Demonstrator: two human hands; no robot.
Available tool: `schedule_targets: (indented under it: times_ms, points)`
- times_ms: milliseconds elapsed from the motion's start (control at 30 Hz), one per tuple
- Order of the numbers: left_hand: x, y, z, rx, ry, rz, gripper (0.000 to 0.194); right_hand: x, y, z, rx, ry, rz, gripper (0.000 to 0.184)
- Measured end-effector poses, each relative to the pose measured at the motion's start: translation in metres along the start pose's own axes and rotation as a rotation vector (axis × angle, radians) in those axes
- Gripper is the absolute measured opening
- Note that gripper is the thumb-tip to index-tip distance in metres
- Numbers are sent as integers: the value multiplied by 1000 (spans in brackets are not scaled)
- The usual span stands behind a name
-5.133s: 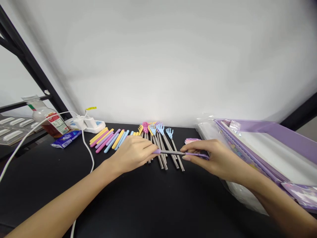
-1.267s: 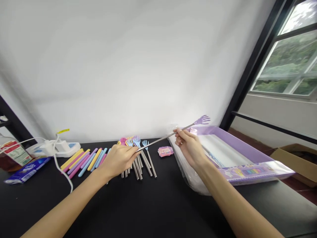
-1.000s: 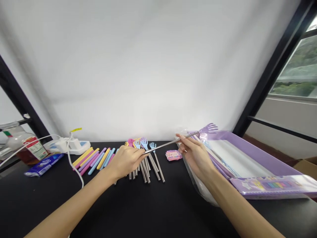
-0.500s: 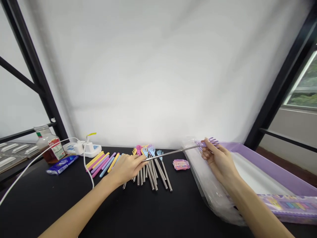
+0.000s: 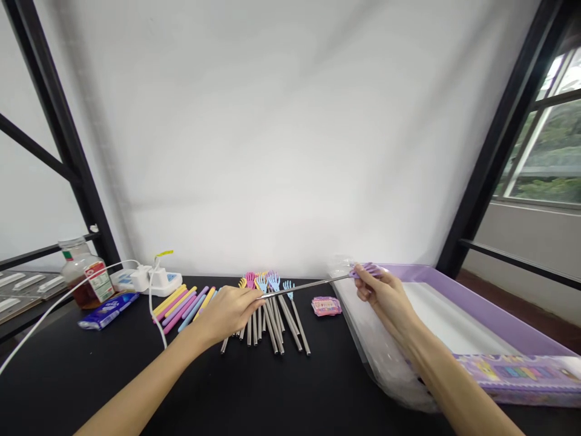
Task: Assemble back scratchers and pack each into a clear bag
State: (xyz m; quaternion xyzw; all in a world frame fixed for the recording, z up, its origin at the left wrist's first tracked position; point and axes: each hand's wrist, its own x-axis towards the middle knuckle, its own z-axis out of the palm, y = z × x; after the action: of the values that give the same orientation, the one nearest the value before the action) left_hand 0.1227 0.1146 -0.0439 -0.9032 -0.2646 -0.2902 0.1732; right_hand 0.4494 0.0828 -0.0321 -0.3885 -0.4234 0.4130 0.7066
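Observation:
My two hands stretch a back scratcher with a shiny metal telescopic rod (image 5: 308, 284) above the table. My right hand (image 5: 385, 297) pinches its purple claw head (image 5: 368, 270). Closed around the rod's other end is my left hand (image 5: 229, 312), which hides that end. Beneath the rod lies a pile of back scratchers (image 5: 276, 327) with pink, yellow and blue claws and bare metal ends. Several pastel tubes (image 5: 184, 309) in yellow, pink, purple and blue lie left of my left hand, partly covered by it. A stack of small pink printed cards (image 5: 325, 306) rests between the pile and my right hand.
Clear plastic bags (image 5: 381, 357) lie under my right forearm, against a purple tray-like box (image 5: 481, 315). On the left are a power strip (image 5: 167, 283) with a white cable, a blue packet (image 5: 109, 310) and a glass jar (image 5: 86, 272) of dark liquid. A white wall stands behind.
My right hand has come a little nearer my left, and the rod showing between them is slightly shorter. The view has shifted slightly. Both hands keep their hold.

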Motion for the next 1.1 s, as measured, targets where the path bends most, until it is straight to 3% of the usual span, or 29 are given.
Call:
schedule_targets:
  times_ms: [233,433,533,800,967,1100]
  points:
    - [9,-2,0,-59,65,0,38,-15,4,19,-97,-133,6,39]
    - [15,5,-15,-321,-186,-91,41,-18,12,21,-147,-271,20,33]
    - [23,13,-16,-375,-191,-97,42,-25,17,30,-184,-309,-3,33]
    - [28,38,20,66,42,43,39,-44,21,58,-169,-244,159,43]
    - [34,36,18,49,-10,-18,37,-41,21,67,-62,-201,204,40]
    - [27,5,3,-159,-130,-137,35,-8,9,35,-13,-3,86,46]
